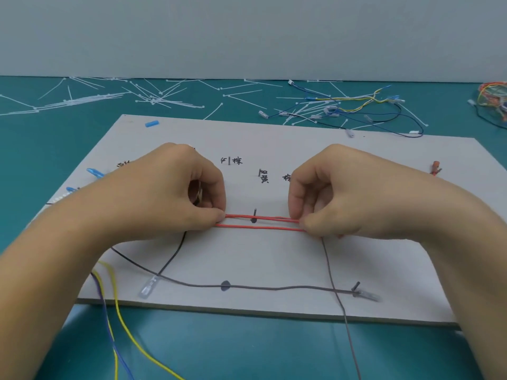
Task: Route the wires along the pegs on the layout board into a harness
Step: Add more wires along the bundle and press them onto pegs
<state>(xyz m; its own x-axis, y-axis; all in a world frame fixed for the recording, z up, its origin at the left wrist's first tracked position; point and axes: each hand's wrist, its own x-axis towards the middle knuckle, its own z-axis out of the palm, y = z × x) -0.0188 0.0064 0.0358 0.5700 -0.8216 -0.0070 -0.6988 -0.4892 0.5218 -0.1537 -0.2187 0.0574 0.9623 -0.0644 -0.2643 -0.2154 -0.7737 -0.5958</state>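
A grey layout board [274, 138] lies on the teal table. Two red wires [260, 228] stretch side by side across its middle, one on each side of a dark peg [255, 213]. My left hand [175, 193] pinches their left ends and my right hand [334, 193] pinches their right ends. A grey wire [274, 287] runs along the board's near part, past a dark spot [225, 285] to another peg [356, 287]. A second grey wire [332, 272] drops from my right hand off the board. A black wire [175, 253] curves below my left hand.
Yellow and blue wires [115, 311] trail off the board's near left corner. Several white cable ties [153, 98] lie scattered behind the board. A loose harness of blue, yellow and black wires [356, 108] sits at the back right, another bundle [493, 97] at the far right edge.
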